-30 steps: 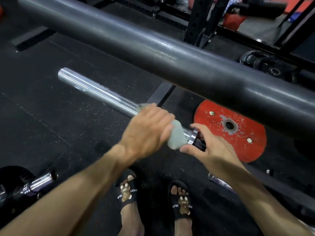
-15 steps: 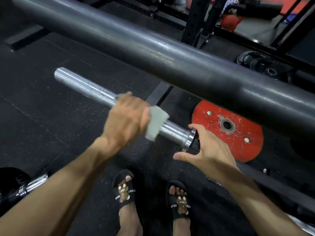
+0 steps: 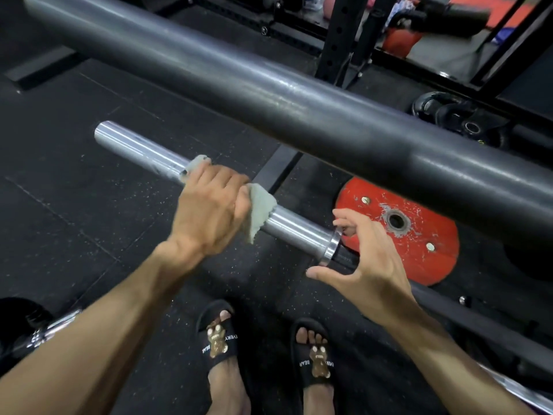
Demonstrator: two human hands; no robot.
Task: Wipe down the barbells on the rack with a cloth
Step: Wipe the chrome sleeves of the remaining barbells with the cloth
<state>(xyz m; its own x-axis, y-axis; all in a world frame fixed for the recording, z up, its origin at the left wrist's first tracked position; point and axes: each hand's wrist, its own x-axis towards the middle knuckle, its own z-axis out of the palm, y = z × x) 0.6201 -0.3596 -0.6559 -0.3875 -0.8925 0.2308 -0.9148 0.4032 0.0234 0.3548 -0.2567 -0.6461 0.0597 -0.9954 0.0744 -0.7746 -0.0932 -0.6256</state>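
A red weight plate (image 3: 419, 235) lies flat on the black speckled rubber floor (image 3: 74, 205), its paint scratched around the centre hole. Black weight plates (image 3: 457, 121) are stacked farther back, near black rack uprights (image 3: 338, 40). Two feet in black slides (image 3: 317, 357) with bear figures and white lettering stand at the near edge of the floor.

Your left hand (image 3: 209, 211) wraps a pale green cloth (image 3: 258, 212) around the middle of the shiny steel barbell sleeve (image 3: 143, 151). Your right hand (image 3: 368, 265) sits to its right, at the sleeve's collar (image 3: 330, 247). A thick dark bar (image 3: 269, 97) crosses above. A round red weight plate (image 3: 419, 232) lies on the floor behind your right hand.
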